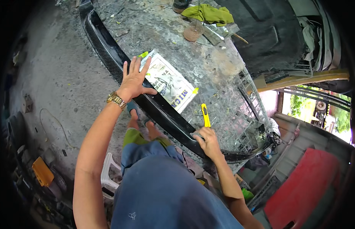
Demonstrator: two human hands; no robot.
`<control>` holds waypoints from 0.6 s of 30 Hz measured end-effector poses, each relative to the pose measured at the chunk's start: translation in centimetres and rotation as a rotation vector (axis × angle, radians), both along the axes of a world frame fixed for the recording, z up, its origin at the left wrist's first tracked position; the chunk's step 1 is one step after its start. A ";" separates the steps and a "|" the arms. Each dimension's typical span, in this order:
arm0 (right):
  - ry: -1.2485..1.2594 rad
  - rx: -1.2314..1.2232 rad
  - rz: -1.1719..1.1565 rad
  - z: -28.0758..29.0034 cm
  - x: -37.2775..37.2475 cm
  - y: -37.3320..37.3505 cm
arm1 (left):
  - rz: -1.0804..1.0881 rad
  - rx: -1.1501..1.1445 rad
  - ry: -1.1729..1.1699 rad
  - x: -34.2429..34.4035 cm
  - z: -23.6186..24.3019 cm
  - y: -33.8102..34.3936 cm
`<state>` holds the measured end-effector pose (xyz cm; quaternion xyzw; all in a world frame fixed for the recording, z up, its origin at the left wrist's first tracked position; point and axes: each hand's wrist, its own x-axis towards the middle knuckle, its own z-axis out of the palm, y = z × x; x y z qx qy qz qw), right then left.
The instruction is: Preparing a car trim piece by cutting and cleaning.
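The left hand (133,80) presses flat, fingers spread, on the black trim (162,114) along the bench (177,49) edge; the right hand (208,139), fingers closed on a yellow knife (205,115), seems mid-cut; the next stroke needs steady bracing.

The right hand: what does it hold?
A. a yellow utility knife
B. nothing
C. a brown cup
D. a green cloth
A: the right hand grips a yellow utility knife pointing away over the black strip.
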<state>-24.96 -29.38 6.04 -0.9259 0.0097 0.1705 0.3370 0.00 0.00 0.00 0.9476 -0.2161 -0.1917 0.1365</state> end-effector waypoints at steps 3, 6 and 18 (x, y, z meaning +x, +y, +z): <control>-0.065 0.089 0.008 -1.3 -0.4 0.4 | 0.014 0.005 0.036 -1.0 0.1 -0.6; -0.204 0.122 0.026 -2.4 4.2 4.4 | 0.010 -0.026 -0.026 -0.3 -0.1 -0.4; -0.272 0.130 0.057 -3.0 4.3 5.0 | 0.008 -0.047 -0.072 -0.8 -0.9 0.0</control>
